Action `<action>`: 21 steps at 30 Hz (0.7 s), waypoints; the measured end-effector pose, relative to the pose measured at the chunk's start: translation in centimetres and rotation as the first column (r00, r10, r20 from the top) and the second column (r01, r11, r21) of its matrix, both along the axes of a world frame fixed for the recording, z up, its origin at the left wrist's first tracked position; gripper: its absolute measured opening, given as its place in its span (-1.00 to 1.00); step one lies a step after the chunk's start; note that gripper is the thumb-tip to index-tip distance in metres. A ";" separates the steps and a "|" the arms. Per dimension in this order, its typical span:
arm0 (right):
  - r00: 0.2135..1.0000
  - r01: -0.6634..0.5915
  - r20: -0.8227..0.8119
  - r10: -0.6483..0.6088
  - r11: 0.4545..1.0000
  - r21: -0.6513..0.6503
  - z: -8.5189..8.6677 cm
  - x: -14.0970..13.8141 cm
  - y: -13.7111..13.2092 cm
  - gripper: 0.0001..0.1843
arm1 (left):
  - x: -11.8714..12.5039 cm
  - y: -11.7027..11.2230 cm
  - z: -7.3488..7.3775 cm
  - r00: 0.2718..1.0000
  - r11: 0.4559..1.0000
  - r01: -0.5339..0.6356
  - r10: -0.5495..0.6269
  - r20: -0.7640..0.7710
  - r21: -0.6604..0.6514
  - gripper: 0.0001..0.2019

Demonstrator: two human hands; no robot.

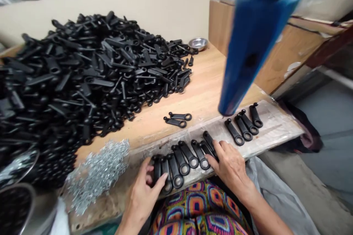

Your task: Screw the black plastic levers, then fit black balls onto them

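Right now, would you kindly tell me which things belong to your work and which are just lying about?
In use: left hand, right hand, black ring-ended plastic levers on the plastic-wrapped board.
Lying about: heaped black levers, silvery wire clips, small steel bowl, blurred blue object.

Blurry blue thing (255, 47), cut off by the top edge. Big black pile (82, 69), cut off on the left. Tiny silver bits (96, 176), too small to tell apart. Round pan (13, 209), cut off at the bottom corner.
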State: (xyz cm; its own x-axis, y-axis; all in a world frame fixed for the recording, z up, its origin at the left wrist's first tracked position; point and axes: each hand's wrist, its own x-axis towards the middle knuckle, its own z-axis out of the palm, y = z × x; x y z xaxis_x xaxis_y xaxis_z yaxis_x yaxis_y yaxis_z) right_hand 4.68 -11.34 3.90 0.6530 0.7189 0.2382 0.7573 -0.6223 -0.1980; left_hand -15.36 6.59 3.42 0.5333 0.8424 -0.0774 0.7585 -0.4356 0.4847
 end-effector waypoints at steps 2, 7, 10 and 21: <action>1.000 -0.002 -0.004 0.002 1.000 0.007 -0.3 -0.2 -0.1 -0.60 | 0.2 -0.4 0.4 0.999 1.000 -0.005 0.004 -0.035 -0.016 -0.23; 1.000 -0.013 0.011 0.012 0.999 0.030 -0.7 -0.5 -0.2 -0.66 | 0.3 -0.5 0.5 0.998 0.997 -0.016 0.011 -0.059 -0.080 -0.23; 1.000 0.001 0.005 -0.001 0.999 0.038 -0.8 -0.7 -0.1 -0.65 | 0.7 -0.3 0.4 0.999 0.994 -0.022 0.018 -0.033 -0.110 -0.23; 0.995 -0.062 -0.078 0.066 0.997 0.047 -0.6 -0.8 -0.1 -0.43 | 3.0 -1.7 2.0 1.000 0.942 0.014 -0.018 -0.008 -0.336 -0.31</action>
State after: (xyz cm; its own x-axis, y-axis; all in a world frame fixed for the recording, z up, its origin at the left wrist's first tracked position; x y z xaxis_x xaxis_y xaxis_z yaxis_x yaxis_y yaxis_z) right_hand 3.89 -11.39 3.29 0.6239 0.7500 0.2197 0.7762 -0.5622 -0.2853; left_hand -12.34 4.93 5.41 0.5438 0.7580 -0.3601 0.7590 -0.2611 0.5965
